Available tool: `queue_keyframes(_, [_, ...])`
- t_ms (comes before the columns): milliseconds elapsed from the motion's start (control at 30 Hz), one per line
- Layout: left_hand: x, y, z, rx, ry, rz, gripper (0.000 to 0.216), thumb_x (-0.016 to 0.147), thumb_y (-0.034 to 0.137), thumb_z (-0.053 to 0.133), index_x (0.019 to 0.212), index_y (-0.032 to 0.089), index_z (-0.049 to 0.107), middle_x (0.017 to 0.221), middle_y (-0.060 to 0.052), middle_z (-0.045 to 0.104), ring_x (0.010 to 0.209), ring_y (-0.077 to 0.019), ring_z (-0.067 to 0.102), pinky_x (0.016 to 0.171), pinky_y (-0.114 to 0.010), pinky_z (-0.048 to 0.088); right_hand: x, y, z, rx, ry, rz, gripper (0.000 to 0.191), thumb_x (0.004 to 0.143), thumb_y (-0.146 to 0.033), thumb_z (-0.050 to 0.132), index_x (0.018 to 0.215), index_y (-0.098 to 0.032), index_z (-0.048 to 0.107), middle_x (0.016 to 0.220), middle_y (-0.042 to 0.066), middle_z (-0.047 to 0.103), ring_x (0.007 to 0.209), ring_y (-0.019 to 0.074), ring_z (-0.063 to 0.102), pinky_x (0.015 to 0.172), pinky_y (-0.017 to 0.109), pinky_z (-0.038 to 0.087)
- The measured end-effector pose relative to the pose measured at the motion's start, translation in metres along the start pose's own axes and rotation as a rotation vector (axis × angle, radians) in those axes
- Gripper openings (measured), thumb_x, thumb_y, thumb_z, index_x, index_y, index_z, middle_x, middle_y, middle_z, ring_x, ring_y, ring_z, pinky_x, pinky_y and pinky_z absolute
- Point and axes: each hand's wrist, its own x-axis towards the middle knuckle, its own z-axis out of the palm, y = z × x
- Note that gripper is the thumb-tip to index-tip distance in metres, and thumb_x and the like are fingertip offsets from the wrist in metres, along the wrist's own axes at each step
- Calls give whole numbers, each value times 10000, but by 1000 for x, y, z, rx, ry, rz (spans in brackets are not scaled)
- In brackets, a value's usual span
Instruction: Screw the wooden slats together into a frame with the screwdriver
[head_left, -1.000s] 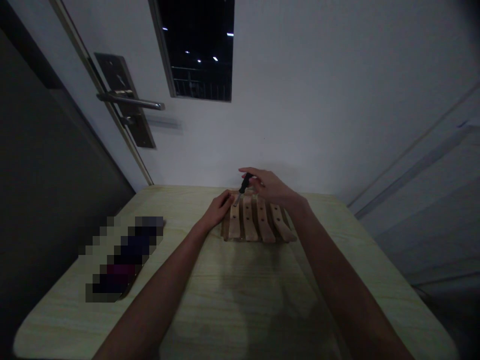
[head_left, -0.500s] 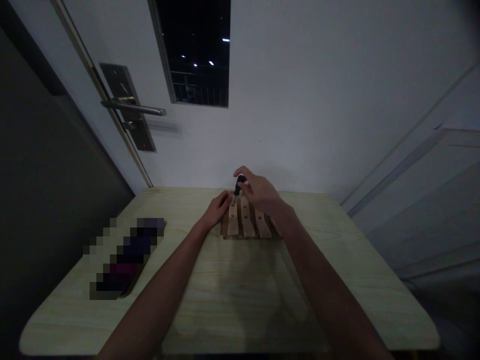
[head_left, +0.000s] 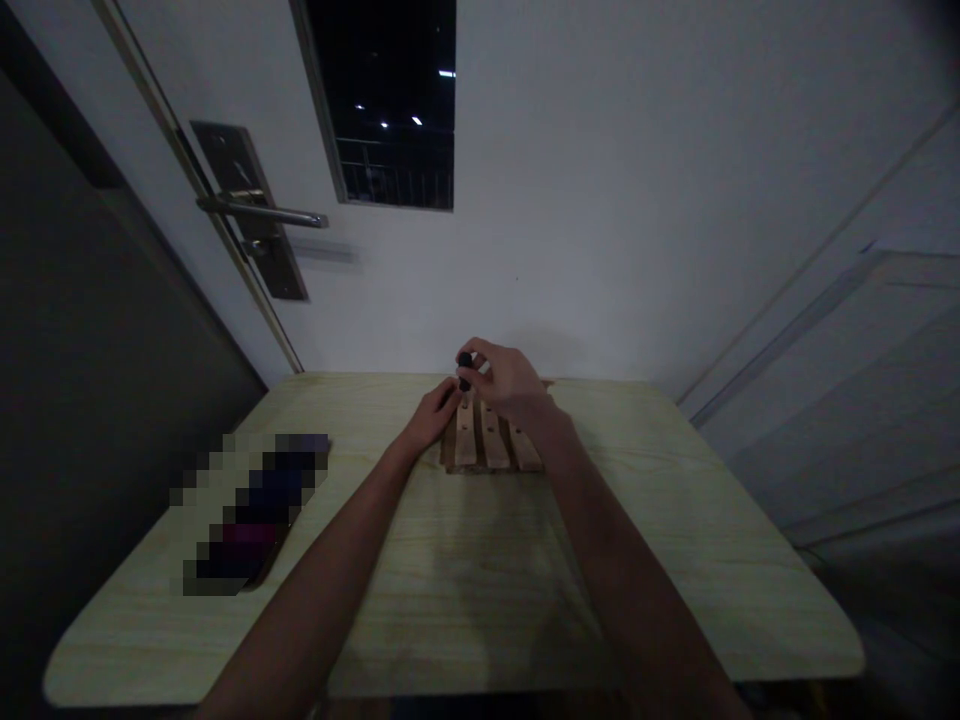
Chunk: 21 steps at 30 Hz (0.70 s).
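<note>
A small wooden slatted piece (head_left: 487,446) lies at the far middle of a pale wood table (head_left: 465,580). My right hand (head_left: 506,385) is closed round the black handle of a small screwdriver (head_left: 465,368), which stands nearly upright with its tip down at the far left slat. My left hand (head_left: 433,415) rests against the left end of the slatted piece, fingers curled on its edge. My right wrist hides the right-hand slats.
A blurred dark object (head_left: 251,510) lies on the left part of the table. Behind the table stands a white door with a metal lever handle (head_left: 259,212) and a dark window (head_left: 390,100). White wall panels run along the right.
My right hand has swung left over the slats, bringing the screwdriver from a slant to nearly upright. More slats are covered by my wrist. The left hand has stayed put.
</note>
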Motion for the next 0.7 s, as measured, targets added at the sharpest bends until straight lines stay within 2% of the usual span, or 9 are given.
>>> queue_keyframes(133, [0, 0, 0, -10, -2, 0, 367, 885, 425, 401, 1061, 143, 558, 1027, -68, 636, 977, -212, 568, 895, -338, 428, 2, -6, 1, -52, -11, 42, 136, 839, -250, 508, 959, -203, 551, 829, 44, 645, 783, 179, 583, 702, 278, 394])
queue_keyframes(367, [1, -2, 1, -23, 3, -5, 371, 884, 422, 407, 1081, 141, 549, 1023, -77, 635, 995, -221, 563, 889, -343, 431, 4, -2, 5, -45, 1, -20, 203, 844, -248, 502, 1033, -192, 553, 827, 36, 634, 689, 153, 555, 671, 277, 386])
queue_keyframes(500, [0, -1, 1, -18, -3, 7, 344, 892, 410, 400, 1065, 150, 544, 1056, -72, 615, 978, -203, 551, 872, -320, 428, 3, 1, 1, -7, 35, -42, 225, 851, -239, 493, 1059, -206, 570, 831, 32, 636, 747, 154, 569, 695, 278, 397])
queue_keyframes(600, [0, 1, 1, -20, -5, 25, 311, 896, 403, 392, 1042, 163, 526, 1012, -54, 605, 927, -180, 547, 842, -298, 426, 4, 2, -2, 15, 30, -55, 190, 848, -249, 495, 1000, -199, 598, 827, 37, 642, 764, 154, 577, 714, 282, 412])
queue_keyframes(700, [-1, 4, 1, -23, 2, 36, 272, 901, 398, 383, 1014, 177, 495, 905, -22, 587, 835, -154, 540, 783, -274, 425, 4, 4, -1, 20, 33, -54, 216, 860, -247, 468, 1023, -188, 597, 880, 53, 653, 772, 155, 581, 731, 292, 425])
